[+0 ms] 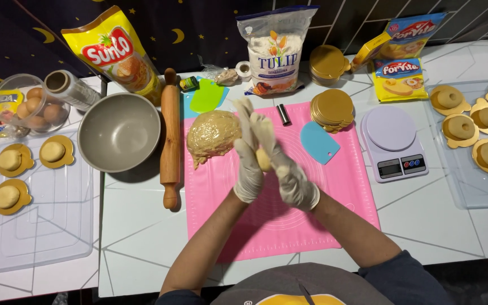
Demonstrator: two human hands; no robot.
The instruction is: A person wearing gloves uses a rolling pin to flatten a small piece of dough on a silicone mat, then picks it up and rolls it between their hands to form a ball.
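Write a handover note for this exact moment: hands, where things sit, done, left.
Left hand and right hand: gloved, palms pressed around a small dough piece above the pink mat.
Dough mass lies on the mat's upper left; stack of gold discs at its upper right.
Done: three balls on discs in the left tray, several in the right tray.
Left: the piece in hand has no disc yet; most of the mass is unportioned.
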